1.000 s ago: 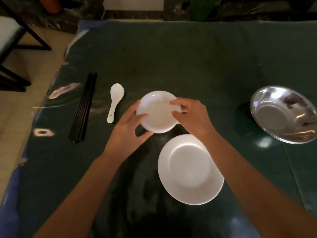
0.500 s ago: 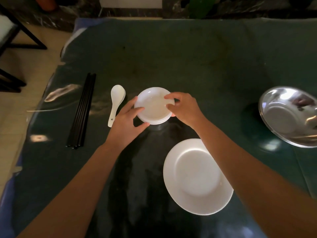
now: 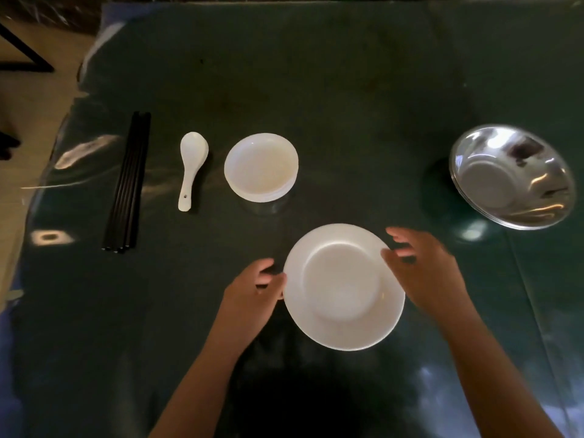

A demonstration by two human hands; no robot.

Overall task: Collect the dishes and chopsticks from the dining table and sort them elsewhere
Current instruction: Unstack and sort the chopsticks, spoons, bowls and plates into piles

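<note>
A large white plate (image 3: 343, 286) lies flat on the dark green table (image 3: 316, 74), close to me. My left hand (image 3: 249, 295) rests at its left rim with loosely curled fingers touching the edge. My right hand (image 3: 423, 270) hovers over the upper right rim, fingers apart and blurred. Neither hand has lifted the plate. Farther back stands a stack of small white dishes (image 3: 260, 165). Left of the stack lie a white ceramic spoon (image 3: 191, 165) and a bundle of black chopsticks (image 3: 128, 184).
Stacked steel bowls (image 3: 512, 177) sit tilted at the right side of the table. The table's left edge drops to a tan floor, where a black chair leg (image 3: 25, 52) shows at the top left. A glossy sheet covers the tabletop.
Both hands let go of the small white dish, now resting on the stack, and drew back toward me to the large plate's rim.
</note>
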